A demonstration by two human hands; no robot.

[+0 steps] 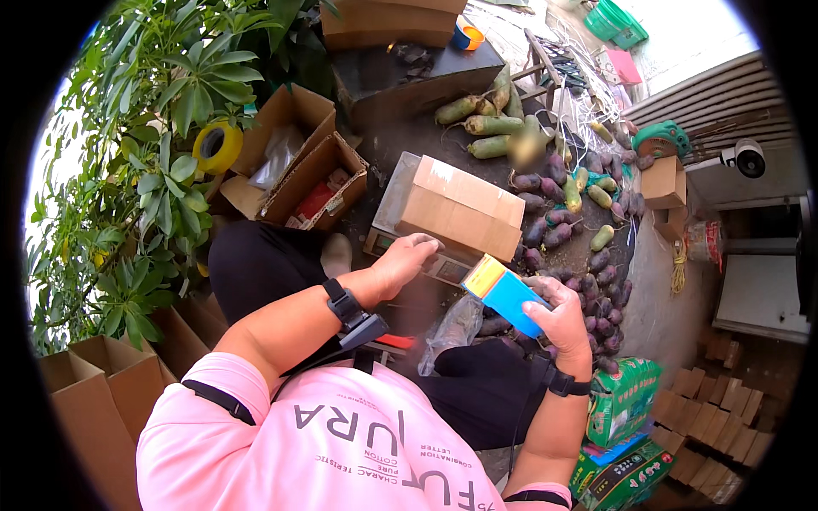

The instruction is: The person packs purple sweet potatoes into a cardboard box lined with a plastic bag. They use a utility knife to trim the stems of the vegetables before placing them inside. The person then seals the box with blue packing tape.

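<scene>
A closed brown cardboard box (464, 206) sits on the flat plate of a weighing scale (397, 198) on the ground in front of me. My left hand (404, 265) hovers by the box's near left corner, its fingers loosely bent and apart from the box; I see nothing in it. In my right hand (558, 311) is a flat blue packet (509, 301) with a yellow-and-white end, gripped between thumb and fingers just off the box's near right corner. The scale's small display (449, 271) shows partly between my hands.
Many dark purple radishes (558, 236) and several long green radishes (494, 125) lie beyond and right of the box. Left stand an open carton (298, 200), a yellow tape roll (217, 147) and a leafy plant (204, 81). Empty cartons (111, 366) and green packs (622, 400) flank me.
</scene>
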